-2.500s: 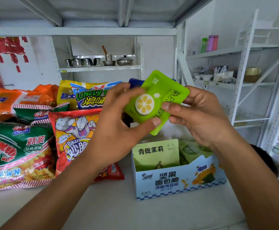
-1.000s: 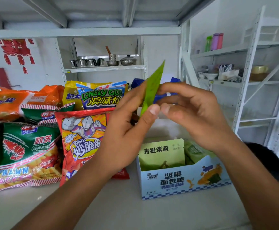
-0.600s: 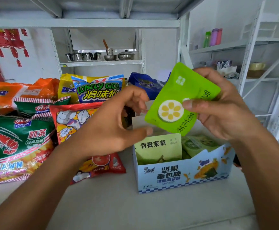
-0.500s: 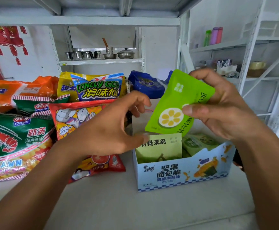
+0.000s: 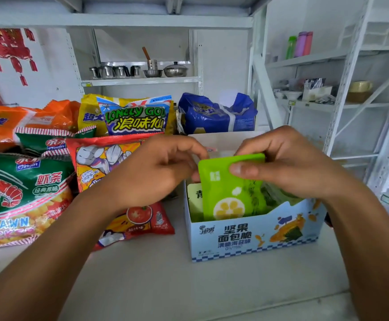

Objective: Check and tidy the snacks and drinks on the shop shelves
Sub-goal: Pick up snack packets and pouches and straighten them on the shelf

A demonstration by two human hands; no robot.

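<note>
A bright green pouch (image 5: 230, 193) with a lemon-slice picture stands upright in the front of a light blue cardboard display box (image 5: 253, 237) on the shelf. My right hand (image 5: 290, 165) pinches the pouch's top edge, thumb in front and fingers behind. My left hand (image 5: 156, 172) is at the box's left end with curled fingers touching the pouch's top left corner; whether it grips anything is hidden. A pale green pouch (image 5: 194, 193) and darker green pouches (image 5: 274, 195) sit in the same box.
Snack bags fill the shelf to the left: a red bag (image 5: 110, 163), a green prawn-snack bag (image 5: 24, 193), orange bags (image 5: 22, 121), a yellow bag (image 5: 133, 117) and a blue bag (image 5: 214, 114) behind the box. White shelving (image 5: 341, 105) stands to the right. Bare shelf surface (image 5: 165, 279) lies in front.
My right hand has lowered the green pouch from above the box down into its front. My left hand moved right to the pouch's top left corner.
</note>
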